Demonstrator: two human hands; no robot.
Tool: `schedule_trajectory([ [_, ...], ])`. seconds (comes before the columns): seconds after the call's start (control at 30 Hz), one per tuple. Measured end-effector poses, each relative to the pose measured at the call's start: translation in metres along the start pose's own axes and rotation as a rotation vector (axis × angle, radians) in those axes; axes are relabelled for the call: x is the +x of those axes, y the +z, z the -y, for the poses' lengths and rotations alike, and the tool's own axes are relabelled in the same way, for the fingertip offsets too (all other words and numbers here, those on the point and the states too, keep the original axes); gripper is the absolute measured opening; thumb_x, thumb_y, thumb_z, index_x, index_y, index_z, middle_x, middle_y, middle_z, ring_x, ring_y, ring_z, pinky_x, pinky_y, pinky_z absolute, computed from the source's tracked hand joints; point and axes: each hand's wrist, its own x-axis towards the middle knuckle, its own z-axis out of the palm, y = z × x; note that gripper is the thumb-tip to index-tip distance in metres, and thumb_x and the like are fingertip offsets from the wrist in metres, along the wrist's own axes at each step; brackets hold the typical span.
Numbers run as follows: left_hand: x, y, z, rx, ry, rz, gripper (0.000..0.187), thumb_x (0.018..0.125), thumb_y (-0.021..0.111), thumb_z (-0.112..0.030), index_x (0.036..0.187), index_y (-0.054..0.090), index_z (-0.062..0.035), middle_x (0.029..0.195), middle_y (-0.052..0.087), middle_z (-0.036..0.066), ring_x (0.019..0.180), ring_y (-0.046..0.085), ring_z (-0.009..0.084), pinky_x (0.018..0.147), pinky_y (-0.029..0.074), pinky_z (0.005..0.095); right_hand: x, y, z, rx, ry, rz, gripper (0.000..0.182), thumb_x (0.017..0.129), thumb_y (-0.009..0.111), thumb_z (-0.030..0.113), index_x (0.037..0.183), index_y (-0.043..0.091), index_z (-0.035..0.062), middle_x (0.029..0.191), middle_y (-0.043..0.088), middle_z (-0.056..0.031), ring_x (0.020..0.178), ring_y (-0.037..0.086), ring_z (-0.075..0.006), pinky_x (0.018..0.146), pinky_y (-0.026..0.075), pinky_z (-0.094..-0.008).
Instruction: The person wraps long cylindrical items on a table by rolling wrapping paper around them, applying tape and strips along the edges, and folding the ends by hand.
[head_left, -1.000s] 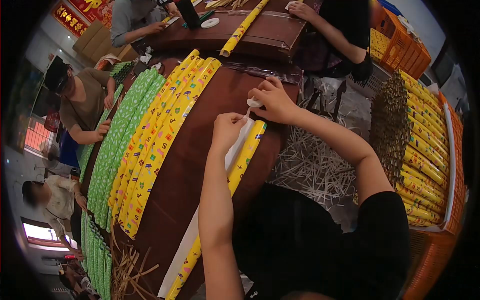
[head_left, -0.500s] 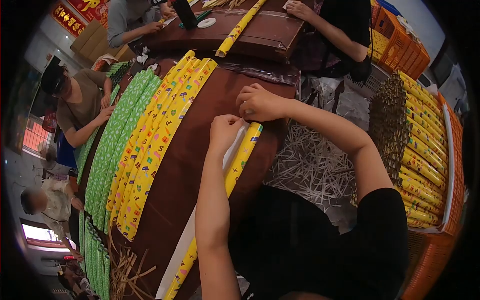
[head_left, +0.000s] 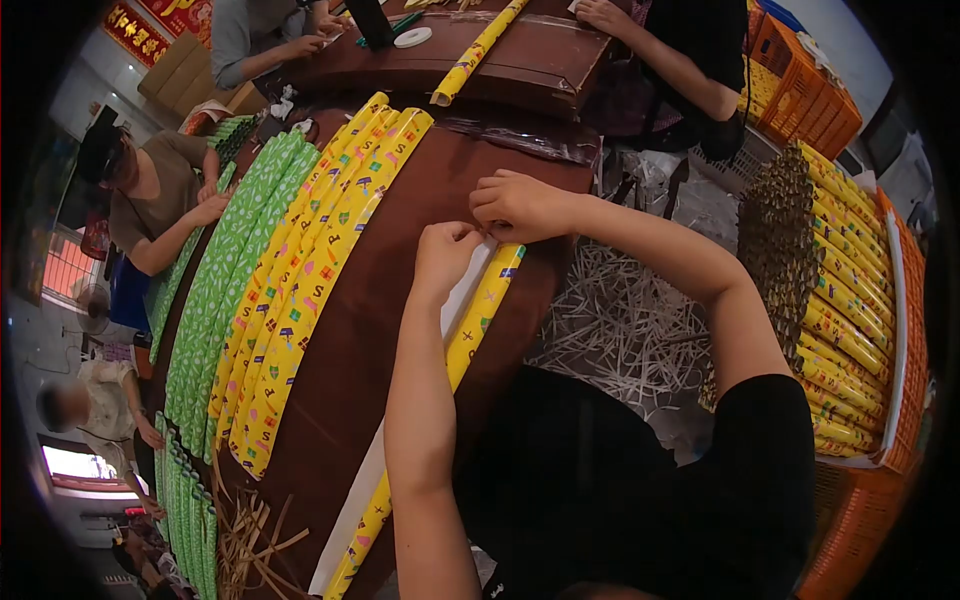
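A yellow patterned roll of wrapping paper [head_left: 486, 305] lies slanting along the table edge in front of me, its loose white underside [head_left: 466, 290] showing along the left. At the roll's far end, my left hand [head_left: 445, 260] is closed, thumb and fingers pinching the paper's white edge. My right hand [head_left: 525, 207] rests against the same end with its fingers curled and pinched together; the fingertips nearly meet those of the left hand. Whatever small piece may be between the fingertips is hidden. Left of my hands, several yellow rolls [head_left: 320, 270] lie side by side.
Green patterned rolls [head_left: 235, 270] lie beyond the yellow ones, with brown paper strips [head_left: 250, 540] near them. An orange crate [head_left: 897, 330] full of yellow rolls stands at right. Shredded paper [head_left: 625, 325] covers the floor. Other people work around the brown table [head_left: 390, 260].
My left hand has shifted slightly up and left, and the white paper edge looks a little wider open. The right hand stays at the roll's end, barely moved.
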Motion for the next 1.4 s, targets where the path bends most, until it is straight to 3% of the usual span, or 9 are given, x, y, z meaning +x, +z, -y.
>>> schedule_trajectory([
  [0.37,0.01,-0.001,0.01,-0.118,-0.052,0.015,0.018,0.086,0.066,-0.011,0.089,0.075,0.0042,0.068,0.064,0.003,0.063,0.052,0.0061,0.058,0.043,0.0276,-0.004,0.004,0.0,0.06,-0.073,-0.11,0.013,0.071,0.07,0.007,0.078,0.058,0.0056,0.086,0.056,-0.0064,0.083,0.057,-0.0273,0.07,0.05,-0.0396],
  [0.67,0.018,-0.002,0.018,-0.09,-0.079,0.003,0.019,0.084,0.07,-0.012,0.089,0.075,0.0051,0.07,0.067,0.005,0.065,0.057,0.0081,0.06,0.045,0.0281,-0.018,0.01,0.004,0.244,0.061,-0.174,0.013,0.076,0.07,0.004,0.084,0.06,0.0026,0.089,0.058,-0.0075,0.083,0.062,-0.0279,0.07,0.052,-0.0368],
  [0.73,0.017,-0.005,0.016,-0.051,-0.064,0.004,0.018,0.086,0.069,-0.012,0.092,0.075,0.0042,0.074,0.068,0.005,0.07,0.059,0.0091,0.064,0.047,0.028,-0.024,0.012,0.003,0.364,0.253,-0.147,0.013,0.082,0.07,0.001,0.09,0.061,-0.0002,0.101,0.061,-0.0102,0.093,0.064,-0.0278,0.079,0.053,-0.0347],
  [0.83,0.012,-0.007,0.011,-0.076,-0.04,0.029,0.018,0.088,0.069,-0.012,0.095,0.075,0.0034,0.079,0.069,0.005,0.074,0.061,0.0096,0.068,0.048,0.0278,-0.023,0.017,0.006,0.363,0.172,-0.255,0.015,0.081,0.07,0.002,0.095,0.063,0.0007,0.1,0.06,-0.0114,0.086,0.065,-0.0277,0.075,0.055,-0.034],
  [0.97,0.01,-0.008,0.014,-0.053,-0.025,0.045,0.02,0.088,0.07,-0.015,0.095,0.074,0.0034,0.08,0.068,0.004,0.074,0.059,0.0089,0.069,0.047,0.0272,-0.019,0.018,0.005,0.162,0.214,-0.221,0.034,0.081,0.067,0.001,0.115,0.063,0.0059,0.106,0.062,-0.0099,0.11,0.058,-0.0314,0.094,0.048,-0.0407],
  [1.07,0.012,-0.007,0.014,-0.034,-0.038,0.02,0.019,0.088,0.07,-0.014,0.093,0.074,0.0034,0.079,0.068,0.004,0.073,0.059,0.0092,0.068,0.047,0.0269,-0.013,0.016,-0.008,0.053,0.202,-0.127,0.043,0.081,0.067,0.002,0.122,0.061,0.0109,0.111,0.063,-0.009,0.117,0.053,-0.0315,0.099,0.041,-0.0439],
  [1.17,0.015,-0.005,0.021,-0.018,-0.026,0.007,0.018,0.088,0.07,-0.014,0.091,0.075,0.0032,0.079,0.068,0.004,0.073,0.058,0.0096,0.067,0.046,0.0269,-0.005,0.009,-0.016,-0.148,0.266,-0.042,0.047,0.08,0.069,0.005,0.125,0.059,0.0139,0.113,0.063,-0.0087,0.113,0.054,-0.0299,0.096,0.04,-0.043],
  [1.33,0.017,-0.003,0.023,-0.035,-0.018,-0.008,0.017,0.088,0.07,-0.013,0.092,0.075,0.0025,0.081,0.07,0.006,0.075,0.06,0.0104,0.07,0.048,0.0279,0.008,0.016,-0.039,0.112,0.31,-0.037,0.052,0.079,0.074,0.007,0.128,0.057,0.0107,0.117,0.061,-0.0095,0.113,0.055,-0.029,0.096,0.042,-0.0405],
  [1.4,0.015,-0.004,0.021,-0.03,-0.018,-0.002,0.017,0.087,0.071,-0.014,0.092,0.075,0.0019,0.081,0.07,0.007,0.075,0.061,0.0108,0.071,0.049,0.0285,0.014,0.018,-0.041,0.106,0.237,-0.218,0.055,0.081,0.075,0.015,0.131,0.055,0.0077,0.119,0.058,-0.0148,0.111,0.057,-0.0333,0.094,0.046,-0.041],
])
